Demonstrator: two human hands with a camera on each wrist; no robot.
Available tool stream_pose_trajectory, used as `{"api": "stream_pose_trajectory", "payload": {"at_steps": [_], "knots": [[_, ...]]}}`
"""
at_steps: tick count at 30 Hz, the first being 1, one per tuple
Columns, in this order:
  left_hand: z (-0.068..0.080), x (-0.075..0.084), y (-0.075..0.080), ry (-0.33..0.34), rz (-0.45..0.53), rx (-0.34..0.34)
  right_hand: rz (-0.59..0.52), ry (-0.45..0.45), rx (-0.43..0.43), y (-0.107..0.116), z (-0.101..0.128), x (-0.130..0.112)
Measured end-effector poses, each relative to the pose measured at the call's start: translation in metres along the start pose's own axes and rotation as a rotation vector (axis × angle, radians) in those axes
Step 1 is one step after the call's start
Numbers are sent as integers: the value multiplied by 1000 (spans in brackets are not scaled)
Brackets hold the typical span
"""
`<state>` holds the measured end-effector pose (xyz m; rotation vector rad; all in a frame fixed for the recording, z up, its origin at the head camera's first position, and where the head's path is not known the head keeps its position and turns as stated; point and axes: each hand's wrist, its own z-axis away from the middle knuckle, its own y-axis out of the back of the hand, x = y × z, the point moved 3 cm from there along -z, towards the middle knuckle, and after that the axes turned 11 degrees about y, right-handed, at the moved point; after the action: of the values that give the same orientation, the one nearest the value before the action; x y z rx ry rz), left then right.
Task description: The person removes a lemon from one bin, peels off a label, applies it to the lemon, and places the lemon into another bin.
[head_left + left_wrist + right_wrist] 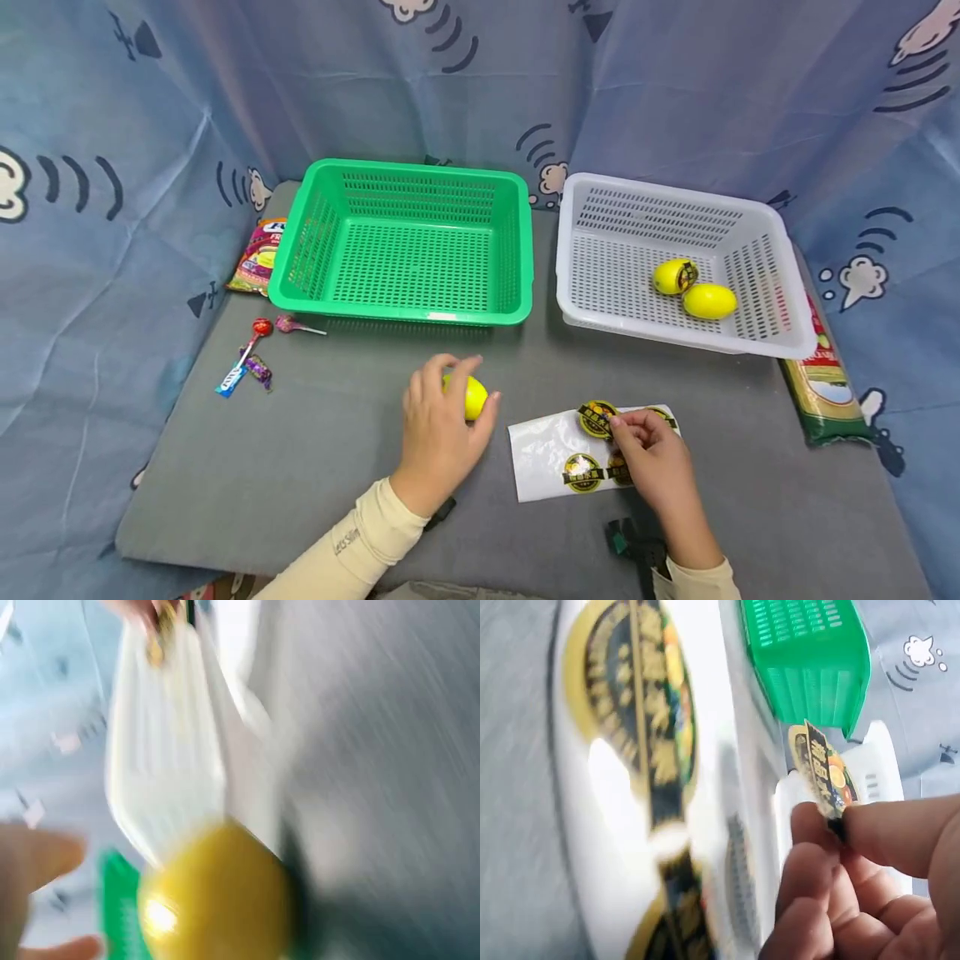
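My left hand [441, 421] arches over a yellow lemon [475, 398] on the grey table, its fingers spread and slightly bent. In the left wrist view the lemon [217, 900] looks apart from the fingers [41, 855]; the image is blurred. Between thumb and forefinger, my right hand [660, 458] pinches a round black-and-gold sticker [597, 418] by its edge. That sticker [823, 769] stands up from the fingertips in the right wrist view. Beneath the right hand lies a white sticker sheet [536, 454] with more such stickers [582, 472], some partly hidden by the hand.
A green basket [401, 315] stands at the back left. The white basket [678, 340] at the back right holds a lemon with a sticker [670, 276] and another lemon [709, 302]. Lollipops [262, 327] and small sweets [257, 369] lie left; packets [825, 383] [258, 258] flank the baskets.
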<state>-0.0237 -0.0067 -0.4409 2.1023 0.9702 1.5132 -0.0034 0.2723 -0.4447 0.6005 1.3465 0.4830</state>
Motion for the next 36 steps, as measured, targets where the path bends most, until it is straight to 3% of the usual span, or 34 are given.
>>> {"api": "stream_pose_trajectory", "payload": {"at_steps": [2, 4, 7, 12, 15, 19, 21, 23, 25, 31, 36], "knots": [[-2, -15, 2, 121, -68, -102, -22, 14, 2, -4, -3, -5], [-3, -27, -1, 190, -85, -229, -49, 46, -6, -12, -6, -15], [-4, -33, -6, 196, -32, -363, -87, 118, -26, -27, -13, -37], [-8, -34, -14, 159, 117, -428, -143, 243, -41, -51, -21, -75], [-11, -36, -18, 236, 354, -477, -156, 289, -21, -61, -24, -88], [-13, -36, -25, 367, 832, -585, -158, 313, 5, -69, -28, -95], [-13, -33, -26, 406, 1021, -635, -150, 312, 18, -73, -29, -98], [-12, -30, -27, 421, 1143, -643, -141, 309, 31, -75, -29, -100], [-13, -28, -28, 425, 1191, -609, -128, 314, 43, -76, -29, -103], [-15, -27, -31, 414, 1163, -424, -92, 341, 64, -74, -30, -109], [-21, -24, -27, 466, 1245, -416, -135, 352, 101, -68, -32, -110]]}}
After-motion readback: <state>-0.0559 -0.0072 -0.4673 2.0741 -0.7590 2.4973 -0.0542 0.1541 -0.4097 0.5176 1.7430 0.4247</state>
